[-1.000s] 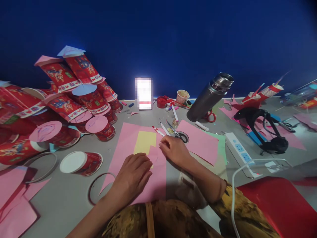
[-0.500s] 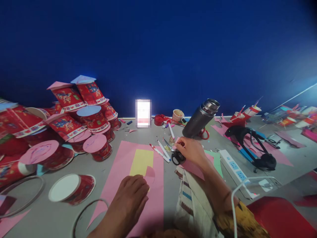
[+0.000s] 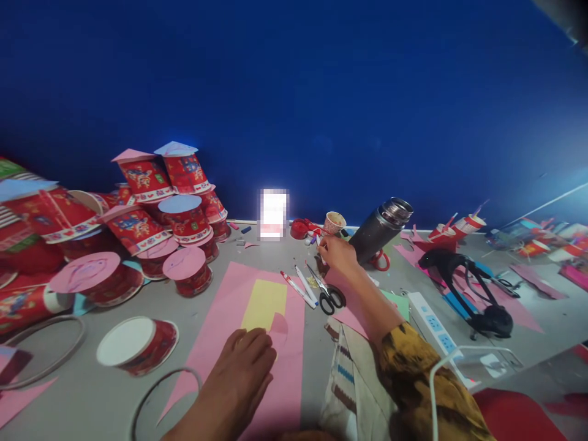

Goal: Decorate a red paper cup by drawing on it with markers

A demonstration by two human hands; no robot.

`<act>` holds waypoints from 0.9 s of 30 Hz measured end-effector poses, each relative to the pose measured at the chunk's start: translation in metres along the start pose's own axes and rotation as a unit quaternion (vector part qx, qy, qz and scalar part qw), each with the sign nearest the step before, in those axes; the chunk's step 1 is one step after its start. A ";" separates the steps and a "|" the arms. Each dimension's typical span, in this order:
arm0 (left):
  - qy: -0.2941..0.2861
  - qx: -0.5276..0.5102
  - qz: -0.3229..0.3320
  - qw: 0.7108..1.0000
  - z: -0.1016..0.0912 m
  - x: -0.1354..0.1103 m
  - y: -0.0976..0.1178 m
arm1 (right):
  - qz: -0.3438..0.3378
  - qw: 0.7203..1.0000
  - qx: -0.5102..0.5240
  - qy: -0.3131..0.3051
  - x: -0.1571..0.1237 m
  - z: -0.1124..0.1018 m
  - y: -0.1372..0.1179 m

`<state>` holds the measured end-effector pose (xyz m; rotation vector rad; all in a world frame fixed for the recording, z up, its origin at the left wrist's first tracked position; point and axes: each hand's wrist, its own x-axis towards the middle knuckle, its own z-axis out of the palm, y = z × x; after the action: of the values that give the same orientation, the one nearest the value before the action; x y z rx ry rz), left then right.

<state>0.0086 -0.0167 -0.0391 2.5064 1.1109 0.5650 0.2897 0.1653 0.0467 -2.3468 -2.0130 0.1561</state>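
Observation:
My left hand lies palm down, fingers stretched out, on the pink paper and the lower end of a yellow paper piece. A small round pink cutout lies by its fingertips. My right hand reaches past the scissors, its fingers bent together around a white marker with a purple cap, mostly hidden by them. Two slim white pens, one with red and one with blue, lie left of the scissors. The dark steel flask stands just right of my right hand.
Red printed paper cups with paper discs are stacked at left; another cup lies nearer. At right are a power strip, a black head strap and a white cable. A small cup stands by the blue wall.
My right hand has moved forward from beside the scissors' handles to the marker and closed its fingers there. The scissors are left uncovered. My left hand stays in place; the view has shifted slightly.

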 end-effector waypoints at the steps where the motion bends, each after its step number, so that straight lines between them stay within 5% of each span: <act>1: -0.002 0.004 0.001 1.000 0.002 -0.001 -0.002 | 0.004 1.000 -0.003 0.003 0.001 -0.001 0.003; 9: 0.028 0.054 0.017 0.998 0.024 -0.005 -0.011 | 0.007 1.000 -0.016 0.001 -0.008 0.007 0.028; 18: 0.023 0.055 0.036 0.998 0.010 0.000 -0.007 | 0.010 0.999 -0.026 0.022 -0.004 0.019 0.008; 27: -0.054 0.055 0.028 0.997 -0.015 0.006 0.009 | -0.151 0.986 0.029 -0.071 -0.049 0.010 -0.015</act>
<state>0.0108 -0.0162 -0.0207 2.6341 1.0618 0.3883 0.2662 0.1186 0.0409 -2.0173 -2.3620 0.3717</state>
